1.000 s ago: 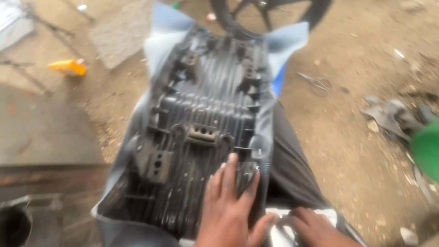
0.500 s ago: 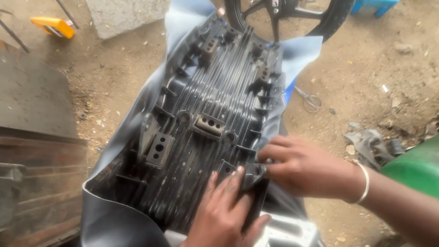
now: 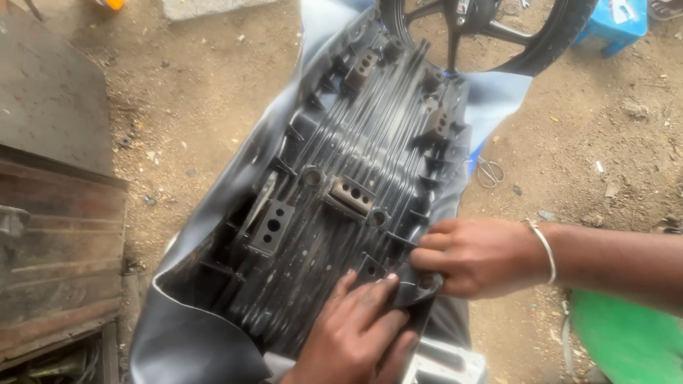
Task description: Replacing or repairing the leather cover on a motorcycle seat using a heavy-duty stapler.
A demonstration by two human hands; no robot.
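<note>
A black plastic seat base (image 3: pixel 356 192) lies upside down in the middle of the view, with its ribbed underside facing up, and it stretches from about 1 o'clock down to 7 o'clock. A loose cover (image 3: pixel 185 334), black on its outer face and pale blue-grey on its inner face, lies under the base and sticks out around its edges. The left hand (image 3: pixel 359 334) comes in from 6 o'clock; its fingers are laid flat and close together on a fold of the cover, pressing it down on the edge of the base. The right hand (image 3: pixel 477 256) comes in from 3 o'clock with a thin white bangle (image 3: pixel 544 249) on the wrist; its fingers are curled and they pinch the cover edge just beside the left fingertips, so both hands almost touch at the same corner of the base. A small metal bracket with holes (image 3: pixel 352 195) sits near the centre of the base. At 12 o'clock a black wheel (image 3: pixel 491 35) stands on the sandy ground (image 3: pixel 192 107), touching or just behind the far end of the seat. A pair of scissors (image 3: pixel 489 172) lies on the ground at 2 o'clock, and a blue stool (image 3: pixel 615 25) is at the top right corner. A dark metal box (image 3: pixel 57 178) is at 9 o'clock, and a green object (image 3: pixel 626 341) is at 4 o'clock.
</note>
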